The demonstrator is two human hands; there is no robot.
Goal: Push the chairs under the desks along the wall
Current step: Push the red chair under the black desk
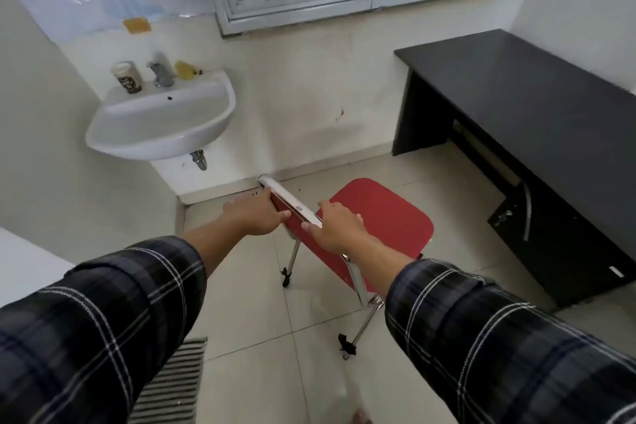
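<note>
A red chair [382,213] with chrome legs stands on the tiled floor in the middle of the head view, its seat facing the black desk [537,107] at the right wall. My left hand [256,215] grips the left part of the chair's chrome-edged backrest top. My right hand [335,225] grips the same backrest a little further right. The chair stands apart from the desk, with floor between the seat's front edge and the desk's opening. My plaid sleeves cover both forearms.
A white washbasin [161,120] hangs on the wall at the left, with a cup [127,76] and a tap on its rim. Windows run along the back wall. A striped mat [172,385] lies on the floor at the bottom left. The desk has a drawer unit [537,237].
</note>
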